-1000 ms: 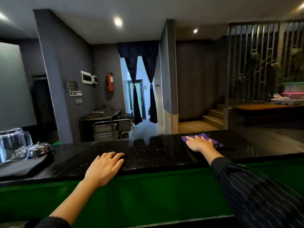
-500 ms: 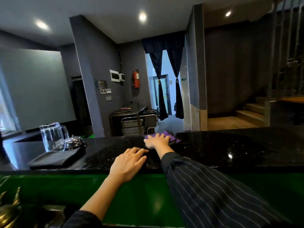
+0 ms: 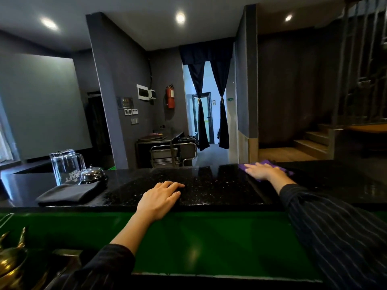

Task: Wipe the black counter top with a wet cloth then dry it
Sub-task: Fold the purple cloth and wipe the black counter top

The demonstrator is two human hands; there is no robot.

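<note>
The black speckled counter top (image 3: 209, 185) runs across the view above a green front panel. My right hand (image 3: 262, 171) lies flat on a purple cloth (image 3: 282, 169) near the counter's far edge, right of centre, pressing it down. Most of the cloth is hidden under the hand. My left hand (image 3: 160, 199) rests palm down on the counter's near edge at the centre, fingers spread, holding nothing. A folded black cloth (image 3: 69, 193) lies on the counter to the left.
An upturned glass pitcher (image 3: 65, 166) and a metal call bell (image 3: 92, 173) stand at the counter's left, behind the black cloth. A brass object (image 3: 12, 262) sits below at the bottom left. Stairs (image 3: 310, 143) rise beyond the counter at the right.
My right hand has slid the purple cloth to the right along the far edge, after sweeping left half a second ago. My left hand stays on the near edge.
</note>
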